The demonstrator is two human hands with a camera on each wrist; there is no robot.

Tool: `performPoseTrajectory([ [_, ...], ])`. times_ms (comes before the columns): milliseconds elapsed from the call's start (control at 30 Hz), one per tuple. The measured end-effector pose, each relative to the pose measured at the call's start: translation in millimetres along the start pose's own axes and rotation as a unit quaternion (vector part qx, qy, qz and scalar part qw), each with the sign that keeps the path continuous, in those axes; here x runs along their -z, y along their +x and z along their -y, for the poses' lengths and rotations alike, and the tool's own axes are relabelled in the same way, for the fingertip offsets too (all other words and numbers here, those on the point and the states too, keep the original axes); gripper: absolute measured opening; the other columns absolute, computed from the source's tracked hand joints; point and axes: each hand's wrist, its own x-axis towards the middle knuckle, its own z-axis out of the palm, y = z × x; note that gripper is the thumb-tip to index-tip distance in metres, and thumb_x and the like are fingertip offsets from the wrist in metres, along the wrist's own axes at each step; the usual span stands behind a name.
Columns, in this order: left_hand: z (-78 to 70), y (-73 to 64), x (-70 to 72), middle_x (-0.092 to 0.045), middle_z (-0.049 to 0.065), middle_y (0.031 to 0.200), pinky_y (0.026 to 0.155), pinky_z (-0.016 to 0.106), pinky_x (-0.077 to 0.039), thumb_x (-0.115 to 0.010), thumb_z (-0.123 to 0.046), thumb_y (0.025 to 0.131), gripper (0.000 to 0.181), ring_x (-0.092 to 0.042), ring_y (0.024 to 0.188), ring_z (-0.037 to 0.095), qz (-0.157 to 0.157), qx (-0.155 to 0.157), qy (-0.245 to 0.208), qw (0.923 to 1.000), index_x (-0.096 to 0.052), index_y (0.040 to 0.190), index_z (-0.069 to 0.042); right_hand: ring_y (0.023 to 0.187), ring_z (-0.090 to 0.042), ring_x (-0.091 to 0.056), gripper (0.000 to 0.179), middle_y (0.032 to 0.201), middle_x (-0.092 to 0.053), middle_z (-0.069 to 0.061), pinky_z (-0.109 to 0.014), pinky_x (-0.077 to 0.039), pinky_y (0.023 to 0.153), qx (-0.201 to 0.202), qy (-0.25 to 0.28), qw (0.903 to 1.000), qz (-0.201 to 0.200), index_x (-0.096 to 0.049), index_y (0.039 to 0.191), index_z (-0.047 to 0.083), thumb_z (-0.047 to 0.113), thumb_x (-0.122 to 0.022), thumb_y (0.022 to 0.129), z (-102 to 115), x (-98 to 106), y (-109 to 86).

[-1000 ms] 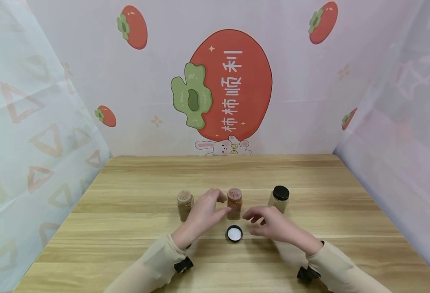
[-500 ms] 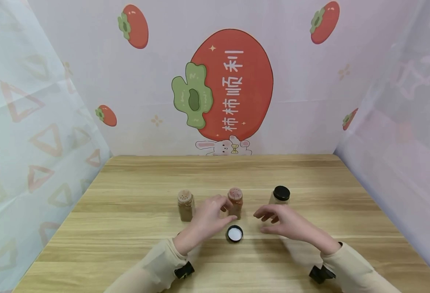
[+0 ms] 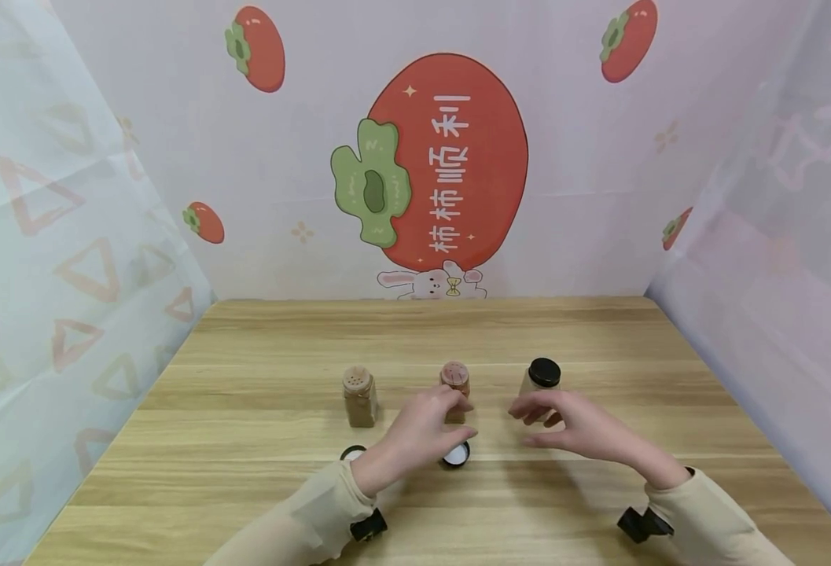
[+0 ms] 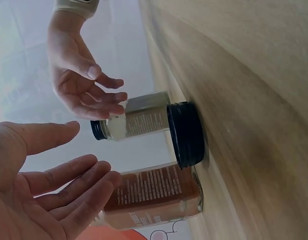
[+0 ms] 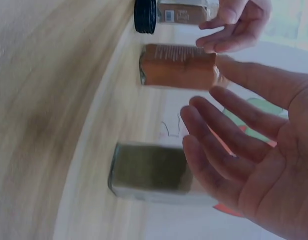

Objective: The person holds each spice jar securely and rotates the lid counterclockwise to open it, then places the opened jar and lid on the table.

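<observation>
Three spice jars stand in a row on the wooden table. The right one (image 3: 544, 375) keeps its black screw lid; greenish powder shows inside it in the right wrist view. The middle jar (image 3: 454, 376), of reddish spice, and the left jar (image 3: 360, 397), of brown spice, have bare shaker tops. My left hand (image 3: 425, 428) hovers before the middle jar, fingers loosely bent, holding nothing, partly covering a black lid (image 3: 456, 454) that lies white side up. My right hand (image 3: 585, 428) hangs in front of the right jar, fingers relaxed around nothing, hiding its lower part.
A second black lid (image 3: 353, 453) lies on the table (image 3: 245, 393) before the left jar, partly behind my left forearm. Patterned cloth walls (image 3: 585, 236) enclose the table at the back and both sides.
My right hand has moved right, from beside the middle jar to in front of the right jar. The left hand has shifted right too, over part of the middle lid.
</observation>
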Motion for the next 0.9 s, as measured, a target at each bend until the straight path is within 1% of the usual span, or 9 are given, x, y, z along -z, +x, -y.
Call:
performPoseTrajectory([
  [167, -3.5, 4.2, -6.8, -0.065, 0.000, 0.103, 0.074, 0.016, -0.049, -0.072, -0.025, 0.084, 0.026, -0.064, 0.088, 0.014, 0.010, -0.002, -0.007, 0.9999, -0.067, 0.105, -0.010, 0.093, -0.018, -0.065, 0.033, 0.111, -0.067, -0.005, -0.032, -0.056, 0.074, 0.017, 0.005, 0.9998, 0.007, -0.062, 0.115, 0.013, 0.026, -0.070, 0.086, -6, 6, -4.1],
  [233, -5.7, 5.4, -9.5, -0.065, 0.000, 0.103, 0.071, 0.015, -0.049, -0.072, -0.025, 0.084, 0.026, -0.063, 0.087, 0.013, 0.011, -0.003, -0.006, 0.9999, -0.066, 0.105, -0.010, 0.094, -0.019, -0.065, 0.033, 0.109, -0.067, -0.006, -0.034, -0.056, 0.074, 0.022, 0.010, 0.9997, 0.005, -0.062, 0.115, 0.010, 0.025, -0.070, 0.086, -7, 9, -6.3],
  [300, -8.2, 6.6, -12.1, -0.065, 0.000, 0.103, 0.072, 0.015, -0.049, -0.071, -0.025, 0.085, 0.026, -0.063, 0.088, 0.013, 0.008, -0.005, -0.005, 0.9999, -0.066, 0.106, -0.010, 0.094, -0.018, -0.065, 0.033, 0.107, -0.067, -0.006, -0.034, -0.056, 0.074, 0.021, 0.010, 0.9997, 0.001, -0.062, 0.114, 0.008, 0.024, -0.069, 0.087, -6, 13, -8.5],
  [400, -11.0, 9.6, -16.8, -0.064, 0.000, 0.104, 0.075, 0.016, -0.050, -0.071, -0.025, 0.085, 0.028, -0.064, 0.092, 0.013, 0.001, -0.012, 0.005, 0.9999, -0.066, 0.107, -0.009, 0.093, -0.013, -0.064, 0.032, 0.105, -0.067, -0.006, -0.033, -0.056, 0.074, 0.015, 0.007, 0.9998, -0.010, -0.062, 0.113, 0.006, 0.024, -0.069, 0.087, -3, 19, -12.0],
  [467, -12.3, 12.3, -19.7, -0.064, 0.000, 0.104, 0.077, 0.016, -0.050, -0.071, -0.026, 0.085, 0.029, -0.063, 0.093, 0.012, -0.003, -0.017, 0.014, 0.9998, -0.067, 0.107, -0.009, 0.093, -0.010, -0.063, 0.032, 0.105, -0.067, -0.005, -0.032, -0.056, 0.074, 0.011, 0.004, 0.9998, -0.018, -0.063, 0.113, 0.007, 0.023, -0.069, 0.087, -2, 23, -14.0],
  [567, -13.9, 17.0, -24.6, -0.065, 0.000, 0.105, 0.078, 0.016, -0.050, -0.071, -0.027, 0.085, 0.029, -0.063, 0.095, 0.010, 0.000, -0.018, 0.020, 0.9996, -0.067, 0.108, -0.009, 0.094, -0.006, -0.061, 0.031, 0.106, -0.067, -0.005, -0.032, -0.055, 0.075, 0.010, -0.003, 0.9995, -0.030, -0.063, 0.114, 0.008, 0.020, -0.070, 0.086, -4, 28, -17.1],
  [633, -14.9, 19.6, -27.7, -0.065, 0.000, 0.105, 0.078, 0.017, -0.050, -0.071, -0.027, 0.085, 0.030, -0.062, 0.095, 0.010, 0.001, -0.019, 0.019, 0.9996, -0.066, 0.108, -0.009, 0.094, -0.009, -0.063, 0.031, 0.107, -0.067, -0.007, -0.032, -0.055, 0.075, 0.014, -0.007, 0.9992, -0.036, -0.063, 0.114, 0.007, 0.018, -0.070, 0.086, -7, 32, -19.0],
  [800, -18.5, 27.9, -34.0, -0.065, 0.002, 0.106, 0.077, 0.016, -0.050, -0.071, -0.025, 0.085, 0.032, -0.062, 0.095, 0.011, 0.001, -0.021, 0.006, 0.9998, -0.066, 0.111, -0.007, 0.093, -0.015, -0.065, 0.029, 0.107, -0.068, -0.007, -0.032, -0.056, 0.075, 0.004, -0.024, 0.9979, -0.060, -0.065, 0.111, 0.008, 0.018, -0.071, 0.085, -12, 40, -23.1],
  [900, -20.0, 34.1, -37.4, -0.064, 0.003, 0.108, 0.079, 0.016, -0.050, -0.071, -0.025, 0.085, 0.034, -0.061, 0.096, 0.011, -0.001, -0.015, 0.004, 0.9999, -0.065, 0.113, -0.007, 0.092, -0.014, -0.065, 0.026, 0.107, -0.068, -0.006, -0.032, -0.056, 0.074, -0.008, -0.031, 0.9969, -0.072, -0.066, 0.109, 0.010, 0.019, -0.071, 0.085, -16, 43, -24.4],
])
